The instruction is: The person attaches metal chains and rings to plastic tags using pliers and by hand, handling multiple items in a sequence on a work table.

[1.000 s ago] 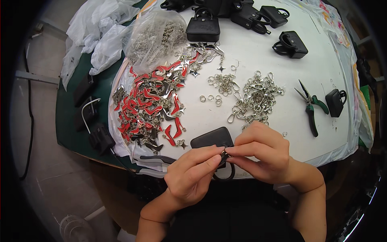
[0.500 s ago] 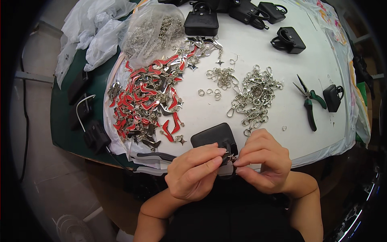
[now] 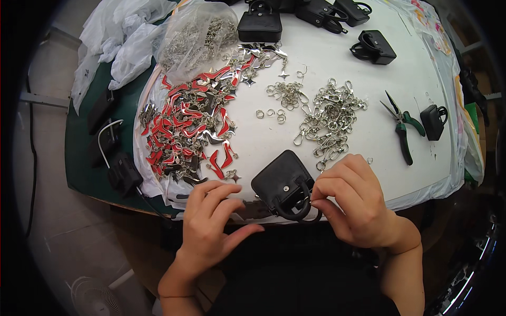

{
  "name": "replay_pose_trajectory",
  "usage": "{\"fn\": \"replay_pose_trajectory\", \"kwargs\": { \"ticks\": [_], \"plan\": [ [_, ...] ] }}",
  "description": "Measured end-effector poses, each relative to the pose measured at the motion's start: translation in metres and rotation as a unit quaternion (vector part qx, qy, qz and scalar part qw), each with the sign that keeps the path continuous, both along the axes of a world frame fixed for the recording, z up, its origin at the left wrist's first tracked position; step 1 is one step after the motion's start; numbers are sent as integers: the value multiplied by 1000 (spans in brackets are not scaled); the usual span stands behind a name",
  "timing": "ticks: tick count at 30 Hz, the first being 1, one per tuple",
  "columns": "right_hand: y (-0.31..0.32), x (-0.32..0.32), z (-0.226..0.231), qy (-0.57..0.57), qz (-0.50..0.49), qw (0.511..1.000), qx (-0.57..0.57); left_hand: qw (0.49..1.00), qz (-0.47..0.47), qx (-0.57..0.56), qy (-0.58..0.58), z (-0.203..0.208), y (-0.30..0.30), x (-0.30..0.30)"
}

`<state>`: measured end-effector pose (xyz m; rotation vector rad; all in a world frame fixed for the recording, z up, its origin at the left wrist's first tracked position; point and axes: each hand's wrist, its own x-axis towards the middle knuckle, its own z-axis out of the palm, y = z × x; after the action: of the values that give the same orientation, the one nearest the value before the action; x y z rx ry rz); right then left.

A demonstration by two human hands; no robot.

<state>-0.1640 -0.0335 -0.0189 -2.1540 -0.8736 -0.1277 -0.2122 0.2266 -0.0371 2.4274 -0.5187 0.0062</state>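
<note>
Left hand (image 3: 207, 227) moved off leftward, fingers spread, clear of the black mini bag (image 3: 275, 178) at the white table (image 3: 377, 139)'s near edge; right hand (image 3: 356, 206), nearer, fingertips pinched together beside its handles (image 3: 296, 215), gripped bit too small to tell; bag body lies far-left of them, handles pointing near-right.

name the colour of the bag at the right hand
The bag is black, seen best in the head view.

A white worktop (image 3: 327, 58) spreads beyond the left hand (image 3: 206, 229); left of this hand is a grey tiled floor (image 3: 58, 210), and lower left, a fan (image 3: 95, 296).
</note>
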Motion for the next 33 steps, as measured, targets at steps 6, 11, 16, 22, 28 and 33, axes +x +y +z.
{"fn": "replay_pose_trajectory", "kwargs": {
  "ticks": [6, 11, 16, 22, 28, 33],
  "plan": [
    [-7, -5, 13, 10, 33, 999, -17, 996, -29, 77, -39, -17, 35, -13],
    [-14, -10, 17, 1, 30, 999, -18, 988, -60, 64, -128, -25, 52, -13],
    [-11, -14, 13, 1, 33, 999, -12, 1000, 0, -14, -9, 11, 42, -3],
    [-6, -16, 6, -11, 38, 999, 5, 995, -64, 37, 71, 42, 18, 14],
    [-4, -14, 2, -38, 38, 998, 20, 991, -100, 43, 80, 49, 19, 23],
    [-4, -12, 3, -45, 45, 998, 12, 990, -107, 61, 67, 51, 21, 25]
  ]
}}
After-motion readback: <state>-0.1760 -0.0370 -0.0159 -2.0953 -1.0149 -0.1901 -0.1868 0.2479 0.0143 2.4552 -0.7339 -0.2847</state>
